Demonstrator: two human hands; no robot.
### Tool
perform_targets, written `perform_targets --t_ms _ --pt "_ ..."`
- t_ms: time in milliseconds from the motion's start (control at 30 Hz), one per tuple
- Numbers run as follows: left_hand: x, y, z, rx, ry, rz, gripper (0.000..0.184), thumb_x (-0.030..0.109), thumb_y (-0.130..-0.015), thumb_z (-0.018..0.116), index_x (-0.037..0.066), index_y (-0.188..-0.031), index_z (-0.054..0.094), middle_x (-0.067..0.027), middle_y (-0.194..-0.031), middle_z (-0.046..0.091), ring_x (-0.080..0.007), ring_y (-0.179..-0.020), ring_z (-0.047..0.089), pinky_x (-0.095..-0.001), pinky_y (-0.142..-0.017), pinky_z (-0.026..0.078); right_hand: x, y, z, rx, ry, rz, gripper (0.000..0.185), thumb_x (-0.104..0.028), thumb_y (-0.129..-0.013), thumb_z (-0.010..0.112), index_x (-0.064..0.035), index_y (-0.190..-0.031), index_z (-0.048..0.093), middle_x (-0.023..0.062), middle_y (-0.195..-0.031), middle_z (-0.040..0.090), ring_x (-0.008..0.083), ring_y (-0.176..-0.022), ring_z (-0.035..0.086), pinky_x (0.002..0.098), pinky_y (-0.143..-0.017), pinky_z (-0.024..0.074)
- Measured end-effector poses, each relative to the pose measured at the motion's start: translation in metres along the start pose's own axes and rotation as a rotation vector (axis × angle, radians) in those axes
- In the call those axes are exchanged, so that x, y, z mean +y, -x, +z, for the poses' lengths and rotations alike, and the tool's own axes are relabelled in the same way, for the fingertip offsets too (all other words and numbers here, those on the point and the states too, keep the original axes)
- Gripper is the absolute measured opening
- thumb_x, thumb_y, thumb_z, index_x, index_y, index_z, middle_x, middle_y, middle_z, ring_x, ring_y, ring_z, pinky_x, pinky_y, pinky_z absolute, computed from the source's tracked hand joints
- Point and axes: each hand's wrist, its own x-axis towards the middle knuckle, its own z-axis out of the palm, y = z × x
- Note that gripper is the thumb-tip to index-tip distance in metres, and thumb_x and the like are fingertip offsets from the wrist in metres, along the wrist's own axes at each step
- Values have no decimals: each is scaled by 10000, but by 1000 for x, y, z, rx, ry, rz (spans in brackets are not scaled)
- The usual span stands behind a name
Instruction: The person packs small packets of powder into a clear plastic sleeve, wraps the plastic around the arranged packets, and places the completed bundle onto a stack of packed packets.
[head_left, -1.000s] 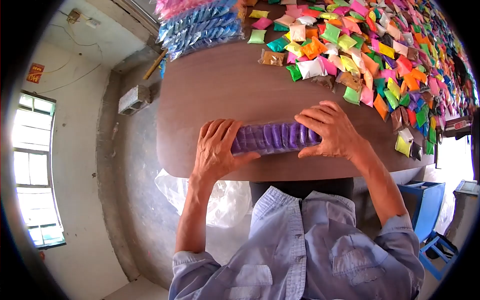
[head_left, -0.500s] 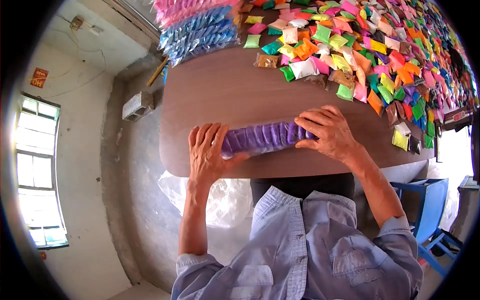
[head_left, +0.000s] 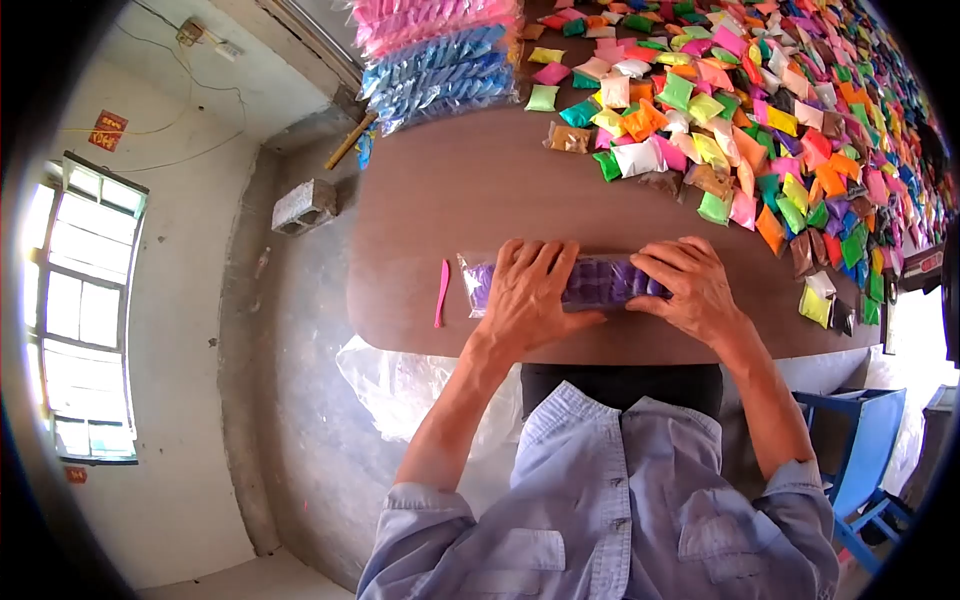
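A long clear plastic bag packed with a row of purple packets [head_left: 598, 284] lies near the front edge of the brown table. My left hand [head_left: 533, 296] lies across its left-middle part, fingers over the far side and thumb along the near side. My right hand [head_left: 686, 285] grips the right end between thumb and fingers. The clear left end of the bag sticks out past my left hand. A thin pink plastic stick [head_left: 442, 293] lies on the table just left of the bag, touched by neither hand.
Many small colourful packets [head_left: 640, 157] cover the back and right of the table [head_left: 420, 200]. Filled blue bags [head_left: 440, 75] and pink bags [head_left: 430, 20] are stacked at the back left. Clear plastic [head_left: 390, 385] hangs below the front edge; a blue stool [head_left: 855, 440] stands right.
My left hand has moved right along the bag, uncovering its left end and the pink stick. My right hand stays at the right end. The view has shifted slightly.
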Motion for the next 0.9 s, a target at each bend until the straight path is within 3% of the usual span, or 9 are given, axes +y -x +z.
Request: perform_targets --t_ms 300,467,667,900 --pt "-35 36 -28 25 -99 -63 942 444 -651 984 49 -1432 636 -149 -1415 665 -336 -1386 572 -537 -1233 361 2 -1 3 -2 -31 33 593 -444 -817 902 -94 -1268 744 69 -1283 733 272 -1203 692 464 -1146 428" --pt "-49 45 -19 15 -100 -69 974 531 -736 936 17 -1484 581 -185 -1485 622 -368 -1417 546 -558 -1233 362 -10 -12 -8 -84 36 41 707 -504 -800 901 -87 -1335 703 112 -1314 719 292 -1257 666 532 -1229 358" --pt "-55 53 -5 -30 -61 -85 984 593 -832 860 -15 -1525 514 -226 -1516 586 -410 -1406 545 -540 -1199 410 -12 -17 2 -142 93 -14 851 -553 -751 914 -103 -1419 641 92 -1285 689 301 -1269 630 561 -1256 318" --pt "-56 56 -4 -3 -20 -71 976 583 -829 866 -2 -1528 519 -231 -1504 588 -431 -1401 544 -539 -1196 411 -13 -8 14 -32 172 -56 837 -539 -712 940 -102 -1364 648 74 -1254 651 304 -1218 638 572 -1242 322"
